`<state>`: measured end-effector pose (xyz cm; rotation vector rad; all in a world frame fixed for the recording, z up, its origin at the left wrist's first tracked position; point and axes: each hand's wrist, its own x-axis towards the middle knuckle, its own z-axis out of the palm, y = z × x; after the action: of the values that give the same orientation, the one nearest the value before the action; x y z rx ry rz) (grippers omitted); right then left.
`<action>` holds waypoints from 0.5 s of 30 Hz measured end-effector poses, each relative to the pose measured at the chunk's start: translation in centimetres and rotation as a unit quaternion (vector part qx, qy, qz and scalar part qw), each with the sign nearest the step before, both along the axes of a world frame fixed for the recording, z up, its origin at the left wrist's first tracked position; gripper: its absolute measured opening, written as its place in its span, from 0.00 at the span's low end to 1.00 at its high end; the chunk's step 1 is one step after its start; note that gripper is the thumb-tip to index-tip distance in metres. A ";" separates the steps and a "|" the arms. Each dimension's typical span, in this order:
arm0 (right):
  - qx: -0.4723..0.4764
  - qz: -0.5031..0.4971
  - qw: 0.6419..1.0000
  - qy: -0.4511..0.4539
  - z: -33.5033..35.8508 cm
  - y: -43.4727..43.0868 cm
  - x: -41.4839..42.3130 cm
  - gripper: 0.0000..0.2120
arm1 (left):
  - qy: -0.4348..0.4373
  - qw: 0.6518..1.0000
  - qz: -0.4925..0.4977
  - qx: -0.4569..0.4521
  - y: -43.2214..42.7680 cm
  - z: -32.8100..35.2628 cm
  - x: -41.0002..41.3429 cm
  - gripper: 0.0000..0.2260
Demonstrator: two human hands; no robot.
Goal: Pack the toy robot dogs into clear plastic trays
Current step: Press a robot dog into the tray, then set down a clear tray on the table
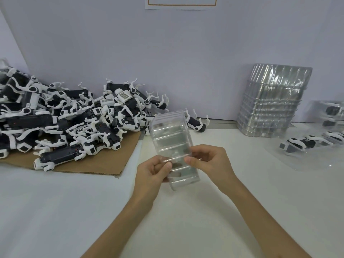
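Clear plastic forms the object at the centre of the view: a small set of nested clear plastic trays [173, 138], ribbed across its width, is held above the white table [93, 211] with its long axis pointing away from the person. Several rims are seen layered at its far end. Its near end is gripped from the left by the left hand [150, 174], the thumb lying on top and the fingers curled underneath. The right edge is pinched by the right hand [210, 161], thumb tip on the upper face and the other fingers tucked behind. Both grips are narrow and closed on the trays.

A large heap of black-and-white toy robot dogs [65, 118] is piled at the left on a flat sheet of brown cardboard [104, 164], against the pale lilac wall [167, 53]. One dog [197, 123] is lying apart from the heap, on its back just beyond the far end of the held trays.

At the right, a tall stack of clear plastic trays [271, 103] is leaned against the wall. Further right, near the frame edge, packed clear trays [316, 144] are laid on the table, with dogs seated inside them. A white paper sheet with an orange border [181, 4] is fixed high on the wall.
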<state>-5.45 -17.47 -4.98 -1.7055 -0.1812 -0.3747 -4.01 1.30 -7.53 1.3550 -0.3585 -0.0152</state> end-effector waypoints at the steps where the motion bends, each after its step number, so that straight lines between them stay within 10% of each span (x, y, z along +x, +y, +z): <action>1: -0.003 0.010 1.000 0.005 0.0 0.0 0.0 0.08 | 0.002 1.000 0.002 0.001 0.0 0.0 0.0 0.06; 15: 0.000 0.033 0.999 0.017 0.1 0.3 -0.3 0.12 | 0.012 1.000 0.028 -0.008 0.4 0.1 0.3 0.04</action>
<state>-5.71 -17.17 -4.88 -1.7006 -0.2135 -0.2966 -3.74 1.73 -7.39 1.3475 -0.3004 0.0189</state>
